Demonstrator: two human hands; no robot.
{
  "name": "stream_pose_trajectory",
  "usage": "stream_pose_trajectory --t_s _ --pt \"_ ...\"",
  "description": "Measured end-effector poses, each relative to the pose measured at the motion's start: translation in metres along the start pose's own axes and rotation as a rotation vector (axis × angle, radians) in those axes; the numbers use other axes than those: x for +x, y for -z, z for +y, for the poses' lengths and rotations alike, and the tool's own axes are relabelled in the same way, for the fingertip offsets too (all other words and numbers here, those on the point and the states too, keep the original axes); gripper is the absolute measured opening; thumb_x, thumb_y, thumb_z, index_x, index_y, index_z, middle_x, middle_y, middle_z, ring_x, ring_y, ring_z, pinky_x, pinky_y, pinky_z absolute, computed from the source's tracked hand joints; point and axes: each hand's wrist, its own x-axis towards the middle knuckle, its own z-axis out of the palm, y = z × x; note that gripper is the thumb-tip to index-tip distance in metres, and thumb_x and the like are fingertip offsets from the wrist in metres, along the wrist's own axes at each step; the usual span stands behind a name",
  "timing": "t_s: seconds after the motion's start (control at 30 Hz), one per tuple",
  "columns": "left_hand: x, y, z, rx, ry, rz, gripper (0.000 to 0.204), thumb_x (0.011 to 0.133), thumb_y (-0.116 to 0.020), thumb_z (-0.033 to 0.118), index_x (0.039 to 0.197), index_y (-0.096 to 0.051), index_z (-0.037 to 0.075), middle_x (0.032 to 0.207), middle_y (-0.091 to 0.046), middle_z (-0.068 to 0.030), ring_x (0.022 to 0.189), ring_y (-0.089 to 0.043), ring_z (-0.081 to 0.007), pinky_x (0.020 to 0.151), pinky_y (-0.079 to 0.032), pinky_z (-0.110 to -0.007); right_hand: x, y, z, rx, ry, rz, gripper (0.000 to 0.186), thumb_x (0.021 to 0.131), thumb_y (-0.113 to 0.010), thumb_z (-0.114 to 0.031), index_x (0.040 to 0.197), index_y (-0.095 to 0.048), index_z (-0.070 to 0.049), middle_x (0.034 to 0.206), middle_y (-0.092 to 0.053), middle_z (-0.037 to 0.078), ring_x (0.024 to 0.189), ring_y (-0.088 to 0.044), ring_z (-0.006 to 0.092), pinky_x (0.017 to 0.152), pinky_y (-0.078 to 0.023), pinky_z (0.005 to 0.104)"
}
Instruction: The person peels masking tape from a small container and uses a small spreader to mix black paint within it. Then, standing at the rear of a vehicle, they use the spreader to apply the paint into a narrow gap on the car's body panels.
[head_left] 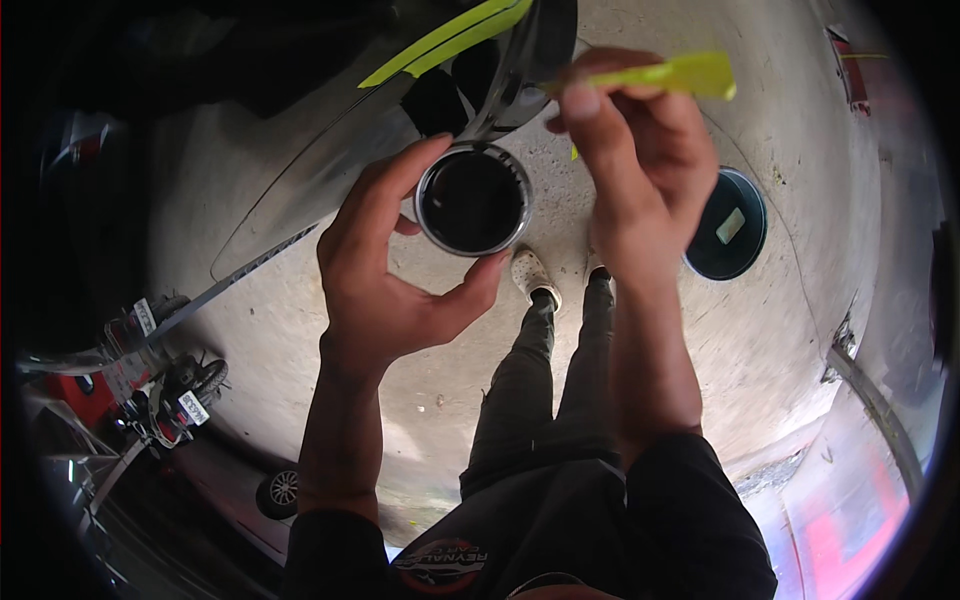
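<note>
My left hand (385,265) is wrapped round a round open can (425,235) with a shiny metallic rim. Dark, nearly black content or a dark inside (472,200) shows through its mouth. My right hand (640,170), raised beside the can and a little farther away, pinches a thin yellow-green tool (690,76) between thumb and fingers. Its flat outer end widens to the right; the end by the fingertips is blurred, so its exact kind cannot be told. A strip of yellow-green tape (445,40) lies along a dark glossy car part (540,60) at the top.
A dark round bucket (697,262) with a pale block (731,226) inside stands on the concrete floor (420,395) at right. Motorcycles (180,395) and a car wheel (283,494) are at lower left. A dark car body fills the upper left. My clogs (535,275) are below the can.
</note>
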Motion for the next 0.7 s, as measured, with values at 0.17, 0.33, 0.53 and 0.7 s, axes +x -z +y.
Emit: stream_pose_trajectory --t_s 0.17,0.33,0.53,0.7 --pt "0.006 -0.003 -0.002 0.044 -0.066 0.076 0.073 0.064 -0.088 0.015 0.13 -0.06 0.004 0.111 -0.069 -0.0089 0.091 -0.07 -0.0193 0.062 -0.052 -0.027 -0.001 0.023 -0.02 -0.368 0.054 -0.361 0.016 0.079 -0.078 -0.004 0.092 -0.069 -0.003 0.09 -0.066 0.008 0.081 -0.065 0.0225 0.073 -0.051 0.0315" --pt "0.011 -0.006 0.002 0.058 -0.09 0.064 0.072 0.065 -0.087 0.012 0.13 -0.059 0.0 0.112 -0.068 -0.013 0.092 -0.071 -0.0222 0.068 -0.056 -0.03 0.003 0.029 -0.029 -0.61 0.13 -0.503 0.012 0.084 -0.074 -0.001 0.093 -0.067 0.002 0.096 -0.065 0.01 0.089 -0.064 0.021 0.079 -0.05 0.0296" --pt "0.012 -0.007 0.002 0.084 -0.106 0.067 0.073 0.063 -0.086 0.011 0.131 -0.06 0.002 0.113 -0.07 -0.0085 0.094 -0.07 -0.0174 0.067 -0.054 -0.026 0.002 0.03 -0.027 -0.663 0.122 -0.486 0.021 0.074 -0.078 -0.003 0.092 -0.067 -0.002 0.095 -0.065 0.01 0.089 -0.061 0.0325 0.078 -0.05 0.0395" --pt "0.014 -0.007 0.002 0.086 -0.104 0.057 0.074 0.064 -0.086 0.011 0.132 -0.059 0.002 0.113 -0.07 -0.009 0.095 -0.07 -0.0174 0.068 -0.054 -0.026 0.004 0.031 -0.03 -0.613 0.099 -0.479 0.017 0.08 -0.076 -0.001 0.095 -0.068 -0.001 0.096 -0.066 0.01 0.089 -0.063 0.0251 0.078 -0.05 0.0329"
